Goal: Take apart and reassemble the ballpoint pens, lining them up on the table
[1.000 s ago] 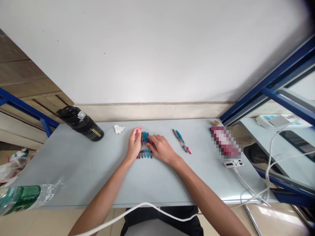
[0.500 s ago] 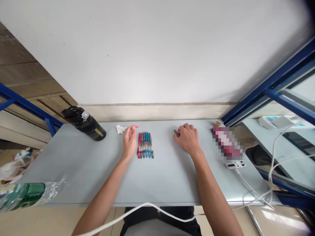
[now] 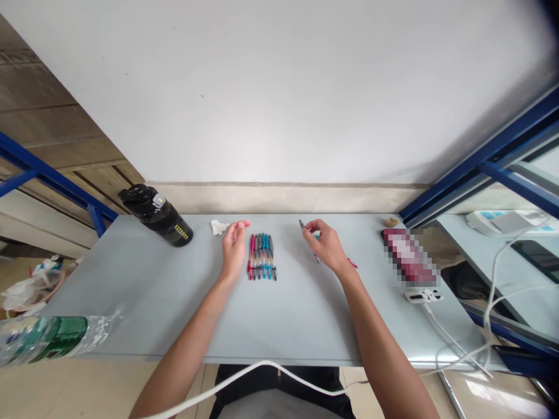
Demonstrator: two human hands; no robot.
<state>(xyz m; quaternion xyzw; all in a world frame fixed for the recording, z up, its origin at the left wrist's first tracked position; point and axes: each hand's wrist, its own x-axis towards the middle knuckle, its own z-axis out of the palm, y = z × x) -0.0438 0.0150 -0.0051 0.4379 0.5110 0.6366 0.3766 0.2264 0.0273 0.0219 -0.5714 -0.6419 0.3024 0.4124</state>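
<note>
Head view: both your hands are over the desk (image 3: pixel 288 331), apart, with the row between them
Left hand: your left hand (image 3: pixel 234 251) is just left of the row, loosely curled; you show nothing in it, and whether thumb and fingertips meet cannot be told
Right hand: your right hand (image 3: pixel 325 241) has thumb and fingers clamped on a grey pen (image 3: pixel 301 224), its upper end poking out past them
Row: the pens (image 3: pixel 262 256) lie side by side, pink at the left, then greys, teals and a grey
Loose pen: the pink end (image 3: pixel 353 263) shows beside your right wrist
Left side: tissue (image 3: pixel 217 227) just behind your left hand, black bottle (image 3: pixel 163 221) farther left
</note>
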